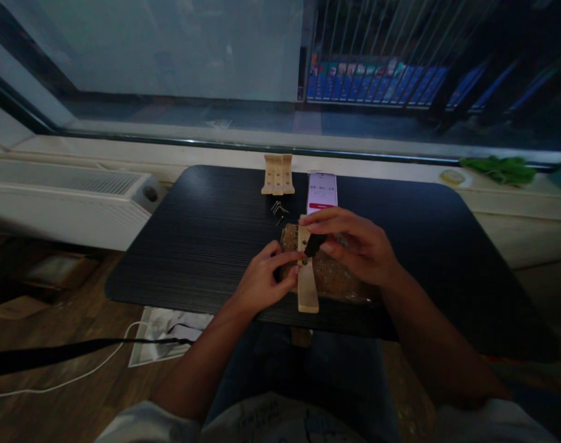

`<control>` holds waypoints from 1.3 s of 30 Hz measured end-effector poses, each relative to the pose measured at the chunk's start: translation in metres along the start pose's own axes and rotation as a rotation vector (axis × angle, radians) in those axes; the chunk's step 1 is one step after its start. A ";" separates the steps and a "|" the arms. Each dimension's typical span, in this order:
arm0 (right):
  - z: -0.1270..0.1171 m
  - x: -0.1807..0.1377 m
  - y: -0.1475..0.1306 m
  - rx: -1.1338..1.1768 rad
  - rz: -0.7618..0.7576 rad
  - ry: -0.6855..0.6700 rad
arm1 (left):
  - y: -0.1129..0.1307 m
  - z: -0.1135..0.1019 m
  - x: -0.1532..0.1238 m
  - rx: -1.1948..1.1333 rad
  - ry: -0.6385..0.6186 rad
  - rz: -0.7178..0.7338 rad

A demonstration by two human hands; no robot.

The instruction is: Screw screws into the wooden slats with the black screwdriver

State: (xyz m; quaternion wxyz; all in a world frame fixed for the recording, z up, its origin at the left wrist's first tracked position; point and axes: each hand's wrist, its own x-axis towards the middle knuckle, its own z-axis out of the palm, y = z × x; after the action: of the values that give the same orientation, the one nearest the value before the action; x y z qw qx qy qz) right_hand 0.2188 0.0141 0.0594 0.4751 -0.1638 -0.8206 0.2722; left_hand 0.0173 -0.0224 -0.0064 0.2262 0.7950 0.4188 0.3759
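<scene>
A pale wooden piece (308, 294) with holes and a flared end lies across a brown plastic-wrapped slab (338, 274) on the black table. My left hand (264, 277) grips the wooden piece from the left, with index finger and thumb at its middle. A short black tool (313, 245) is between the fingers of my right hand (361, 243), its tip down at the wood near a hole. Whether the tip sits on a screw is too small to tell. Several loose screws (278, 208) lie beyond my left hand.
Matching wooden pieces (277, 175) stand side by side at the back of the black table (183, 246). A phone with a lit timer screen (322, 187) lies beyond my right hand. A white radiator (72, 194) is at left; green leaves (499, 170) rest on the windowsill.
</scene>
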 end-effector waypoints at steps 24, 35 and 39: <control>0.008 -0.004 0.003 -0.023 0.151 0.167 | 0.000 0.000 -0.001 0.017 -0.021 -0.025; 0.014 -0.003 0.000 -0.118 0.106 0.242 | 0.001 0.000 0.000 0.019 -0.006 -0.011; 0.017 -0.004 0.000 -0.247 0.048 0.281 | 0.000 0.001 0.000 0.016 0.002 -0.010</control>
State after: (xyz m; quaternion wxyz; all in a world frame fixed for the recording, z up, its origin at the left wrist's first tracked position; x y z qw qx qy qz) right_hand 0.2063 0.0070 0.0493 0.5547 -0.2769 -0.7691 0.1552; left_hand 0.0182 -0.0220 -0.0074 0.2211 0.7943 0.4261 0.3723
